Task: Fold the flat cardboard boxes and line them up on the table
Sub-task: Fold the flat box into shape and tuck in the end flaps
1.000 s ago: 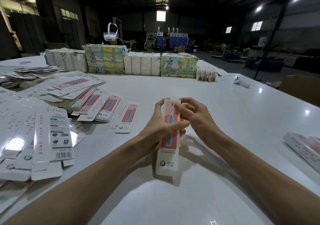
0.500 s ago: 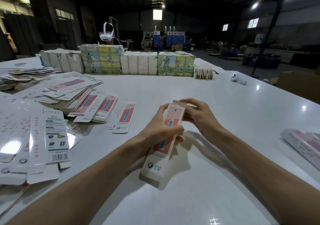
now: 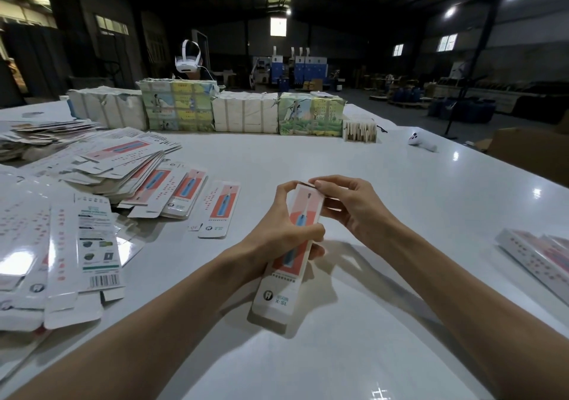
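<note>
Left hand [image 3: 277, 232] grips the middle of a long cardboard box [image 3: 283, 282], held tilted over the white bench [image 3: 338, 159]. Right hand [image 3: 354, 212] pinches the flap at the box's far end. Flat boxes [image 3: 123, 159] lie heaped on the bench at left; folded boxes [image 3: 535, 255] rest at its right edge.

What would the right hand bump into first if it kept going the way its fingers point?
The right hand points leftward and its fingers seem to pinch the far end of the toothbrush box, so the box comes first, then probably the left hand gripping it.
</note>
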